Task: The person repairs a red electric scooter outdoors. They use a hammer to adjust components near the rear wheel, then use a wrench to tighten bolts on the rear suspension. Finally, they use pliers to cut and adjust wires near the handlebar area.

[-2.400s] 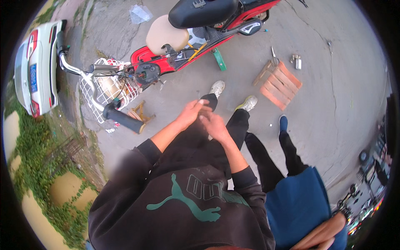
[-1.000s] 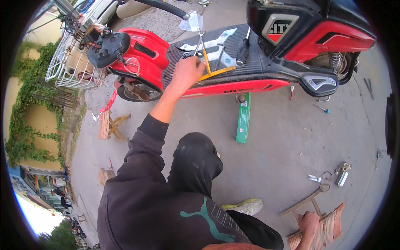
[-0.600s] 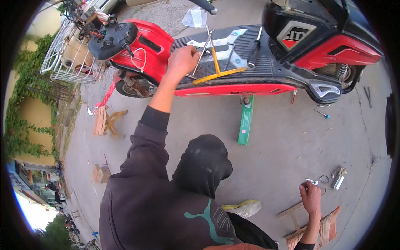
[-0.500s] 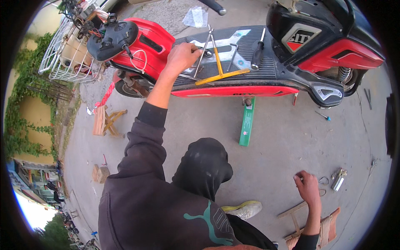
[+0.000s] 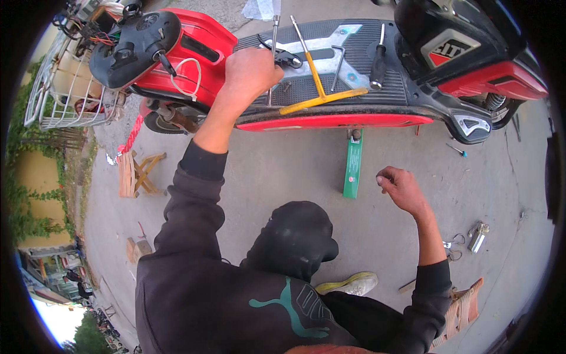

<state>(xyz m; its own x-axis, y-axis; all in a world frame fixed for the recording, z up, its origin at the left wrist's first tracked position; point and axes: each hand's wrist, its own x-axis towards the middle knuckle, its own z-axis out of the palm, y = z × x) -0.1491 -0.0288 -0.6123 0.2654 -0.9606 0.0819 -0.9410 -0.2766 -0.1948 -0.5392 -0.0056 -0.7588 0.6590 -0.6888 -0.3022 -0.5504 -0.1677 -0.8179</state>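
Note:
My left hand (image 5: 249,76) is over the left part of the red scooter's grooved footboard (image 5: 391,85), fingers curled at a long silver socket tool (image 5: 275,26); what they grip is hidden. A black-handled tool (image 5: 288,59) lies beside it, along with a yellow T-handle wrench (image 5: 315,79), a hex key (image 5: 337,68) and a screwdriver (image 5: 377,71). My right hand (image 5: 396,187) hangs in the air below the scooter, right of a green box (image 5: 352,165) under it, fingers curled with no object visible in them. My bent dark knee is between my arms.
A wire basket (image 5: 71,88) hangs at the scooter's front. On the pavement are a folding wooden stool (image 5: 138,174), wooden blocks (image 5: 138,249), a metal object (image 5: 479,236) with scissors (image 5: 453,246) beside it, a second stool (image 5: 457,312) at lower right and small tools (image 5: 455,150).
My right hand has risen from beside the lower-right stool toward the scooter. My left hand is a little higher, and the silver tool by it now points more straight up in the picture.

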